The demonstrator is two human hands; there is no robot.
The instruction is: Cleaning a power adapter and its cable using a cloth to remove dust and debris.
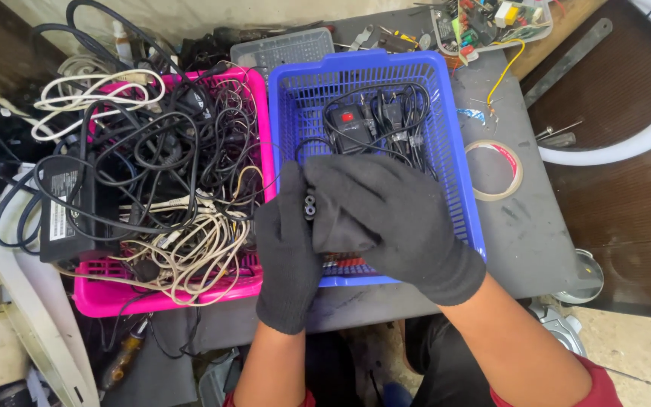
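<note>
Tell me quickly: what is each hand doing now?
Left hand: closed on a black plug.
Right hand: closed over the same plug's cable end.

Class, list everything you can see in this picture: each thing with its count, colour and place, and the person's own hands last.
pink basket: one, pink, left on the table
tangled cables: many, black and white, piled in the pink basket
power adapter: one, black, left edge of that pile
blue basket: one, blue, centre
coiled cords: a few, black, inside the blue basket
tape roll: one, pale, right of the blue basket
circuit board tray: one, top right
table: one, grey
cable plug: one, black, between both hands
left hand: black glove
right hand: black glove
</note>
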